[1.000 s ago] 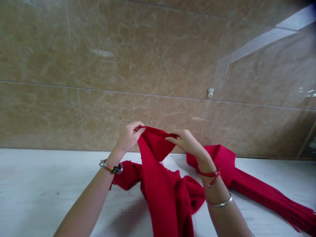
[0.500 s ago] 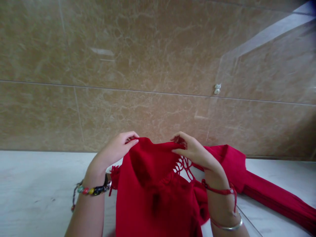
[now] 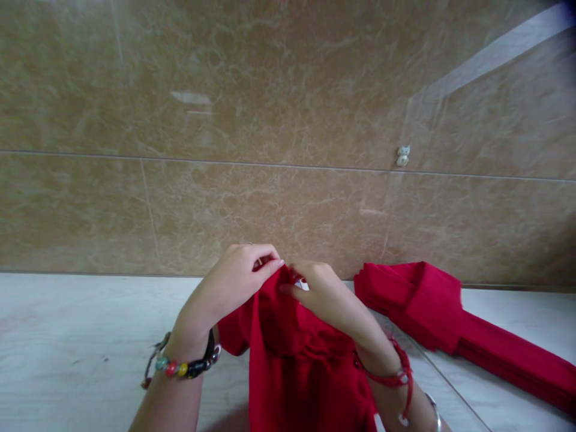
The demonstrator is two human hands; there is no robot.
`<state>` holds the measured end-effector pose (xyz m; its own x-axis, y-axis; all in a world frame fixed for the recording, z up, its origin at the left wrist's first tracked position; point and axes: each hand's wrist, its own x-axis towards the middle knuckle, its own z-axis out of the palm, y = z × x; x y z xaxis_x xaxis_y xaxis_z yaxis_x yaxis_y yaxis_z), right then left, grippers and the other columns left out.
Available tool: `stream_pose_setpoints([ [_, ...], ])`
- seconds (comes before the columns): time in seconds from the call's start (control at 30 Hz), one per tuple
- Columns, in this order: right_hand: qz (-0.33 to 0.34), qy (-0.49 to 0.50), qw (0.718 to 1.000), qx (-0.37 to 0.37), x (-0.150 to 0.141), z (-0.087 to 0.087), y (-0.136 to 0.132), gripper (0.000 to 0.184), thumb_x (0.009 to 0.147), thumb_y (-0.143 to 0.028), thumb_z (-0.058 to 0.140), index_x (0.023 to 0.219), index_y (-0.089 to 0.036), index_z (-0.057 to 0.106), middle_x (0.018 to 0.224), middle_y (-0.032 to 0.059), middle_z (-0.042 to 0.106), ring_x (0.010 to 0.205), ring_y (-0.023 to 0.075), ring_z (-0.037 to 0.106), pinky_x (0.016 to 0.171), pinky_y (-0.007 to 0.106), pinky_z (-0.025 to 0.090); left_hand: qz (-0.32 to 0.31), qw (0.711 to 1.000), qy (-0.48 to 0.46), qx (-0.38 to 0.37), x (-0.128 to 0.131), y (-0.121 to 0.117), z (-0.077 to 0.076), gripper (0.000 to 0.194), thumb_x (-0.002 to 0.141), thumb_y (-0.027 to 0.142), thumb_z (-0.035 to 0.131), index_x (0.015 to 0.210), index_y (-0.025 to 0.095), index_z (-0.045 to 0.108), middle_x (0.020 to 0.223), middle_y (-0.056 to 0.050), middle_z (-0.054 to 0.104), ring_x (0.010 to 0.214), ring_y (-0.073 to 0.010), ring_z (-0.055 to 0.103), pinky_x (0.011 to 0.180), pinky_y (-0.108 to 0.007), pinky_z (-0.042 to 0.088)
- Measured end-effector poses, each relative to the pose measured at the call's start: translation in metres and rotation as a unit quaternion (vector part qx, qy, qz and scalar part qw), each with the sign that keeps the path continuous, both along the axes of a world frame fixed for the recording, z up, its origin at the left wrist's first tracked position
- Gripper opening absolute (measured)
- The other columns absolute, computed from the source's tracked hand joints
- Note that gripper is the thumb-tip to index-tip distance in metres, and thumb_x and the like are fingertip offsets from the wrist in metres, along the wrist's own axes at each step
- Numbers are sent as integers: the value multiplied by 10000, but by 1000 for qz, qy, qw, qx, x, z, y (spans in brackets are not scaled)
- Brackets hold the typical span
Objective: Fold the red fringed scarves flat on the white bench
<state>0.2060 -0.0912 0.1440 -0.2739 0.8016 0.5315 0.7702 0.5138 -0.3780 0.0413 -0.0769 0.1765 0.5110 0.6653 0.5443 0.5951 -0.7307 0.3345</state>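
Observation:
A red fringed scarf hangs in folds between my forearms and runs out of the bottom of the view. My left hand pinches its upper edge between thumb and fingers. Close beside it, my right hand also pinches the edge, with thumb and fingertips nearly meeting the left ones. Between the two hands the cloth is gathered into a narrow peak. The fringe seen earlier is mostly hidden behind my right hand and the folds.
To the right, another folded red cloth lies wrapped on the pale surface, its long end reaching the right edge. A brown marbled tile wall rises behind. A small white cat-shaped figure is on the wall.
My hands have come together, drawing the scarf's spread upper edge into a bunch. The right hand moved left and slightly down, the left hand moved right.

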Motion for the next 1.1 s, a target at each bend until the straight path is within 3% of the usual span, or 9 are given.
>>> stream_pose_setpoints([
  [0.13,-14,35,999,11,6,3,6,213,789,-117,464,742,-181,663,717,26,672,659,140,585,594,221,381,29,1000,4,11,-3,2,1,236,821,316,441,719,192,613,678,25,640,610,-111,550,599,-211,383],
  [0.37,-32,69,994,83,36,12,4,218,780,-163,454,774,-210,667,740,22,688,664,158,609,622,241,428,83,995,43,38,-3,19,-9,178,792,213,455,774,207,632,809,-18,652,747,-162,571,705,-261,405],
  [0.5,-115,71,985,112,55,13,7,197,771,-160,476,742,-205,666,741,37,691,688,179,620,643,264,435,117,991,56,21,1,25,-13,203,771,153,448,790,194,645,825,-45,655,767,-182,576,708,-280,405],
  [0.6,-158,39,982,94,63,11,12,181,758,-141,501,737,-195,672,754,63,691,721,202,629,665,283,443,87,995,33,-30,7,21,-11,195,783,171,452,789,186,647,800,-38,666,738,-176,590,683,-267,409],
  [0.67,-121,25,990,70,59,9,13,158,745,-169,554,846,-184,674,844,77,692,788,208,630,708,292,453,42,997,14,-63,11,17,-10,195,800,217,454,779,189,646,758,-22,667,695,-163,592,650,-249,411],
  [0.77,-3,26,999,40,43,6,13,369,691,-250,653,1051,-179,618,1023,79,659,925,203,603,795,295,447,0,998,10,-67,17,9,-9,205,804,245,457,762,194,651,736,-10,664,666,-149,582,632,-236,405],
  [0.87,66,22,998,6,25,7,11,255,715,-224,621,968,-203,654,942,35,684,871,172,613,767,268,448,-9,999,24,-45,19,5,-8,185,787,227,478,753,197,657,745,-6,660,662,-136,566,641,-229,393],
  [0.97,64,39,997,-24,20,9,8,130,759,-202,549,769,-202,678,732,3,691,691,139,614,655,236,447,6,998,34,-43,15,4,-9,162,778,265,507,743,193,648,714,-1,647,629,-130,547,613,-225,379],
  [1.1,6,98,995,31,33,11,8,135,762,-250,528,724,-184,639,704,20,674,651,143,590,615,248,436,-1,996,71,-58,6,8,-10,169,770,299,520,713,191,638,682,1,640,598,-130,534,566,-225,355],
])
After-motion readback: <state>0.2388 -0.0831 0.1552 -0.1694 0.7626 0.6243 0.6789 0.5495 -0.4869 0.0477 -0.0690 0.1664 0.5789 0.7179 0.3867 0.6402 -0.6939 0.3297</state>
